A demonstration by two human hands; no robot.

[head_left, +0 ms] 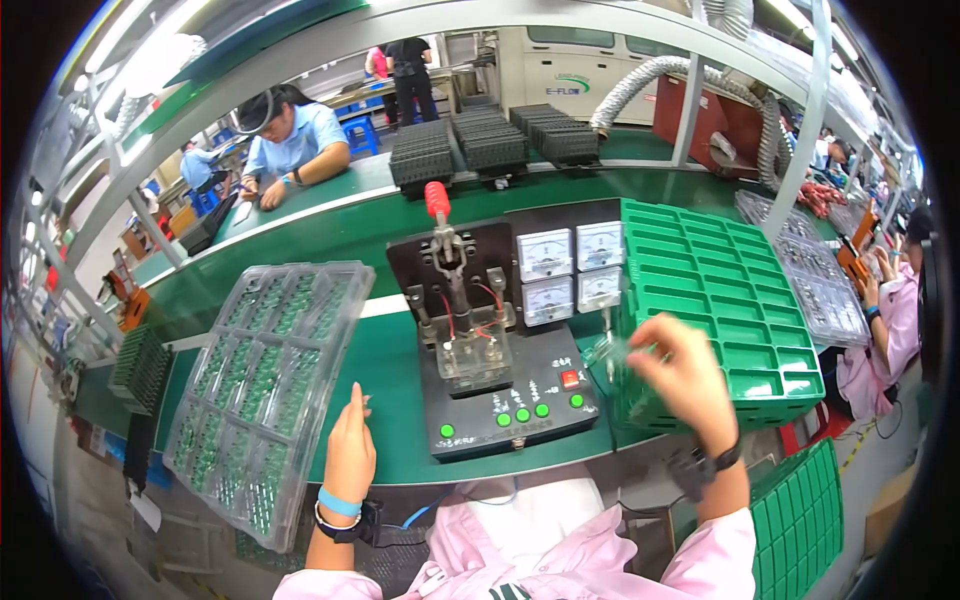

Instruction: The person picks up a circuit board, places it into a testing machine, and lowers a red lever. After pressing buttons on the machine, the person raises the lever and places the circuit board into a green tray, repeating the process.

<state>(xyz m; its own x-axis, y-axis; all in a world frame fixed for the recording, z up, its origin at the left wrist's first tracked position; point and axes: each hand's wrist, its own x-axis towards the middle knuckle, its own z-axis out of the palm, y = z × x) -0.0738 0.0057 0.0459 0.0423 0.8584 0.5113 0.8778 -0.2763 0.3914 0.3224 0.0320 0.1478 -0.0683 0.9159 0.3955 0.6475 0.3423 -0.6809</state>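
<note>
My left hand [350,445] is held over the green bench with its fingers stretched out and nothing in them. It is beside the right edge of a clear compartment tray [343,325] filled with small green circuit boards. My right hand [685,375] is raised at the front left corner of a stack of green plastic trays [735,310]. Its fingers are curled and smeared, so I cannot see whether they hold anything. A blurred clear item [603,352] is near its fingertips. Between my hands stands a black test fixture [465,405] with green buttons, a red switch and a red-handled toggle clamp [438,200].
Several analog meters [547,256] stand behind the fixture. Black slotted racks [488,140] line the far shelf. More green trays [800,525] are low at the right. One co-worker [290,140] sits across the bench, another [885,330] at the right beside clear trays [820,285].
</note>
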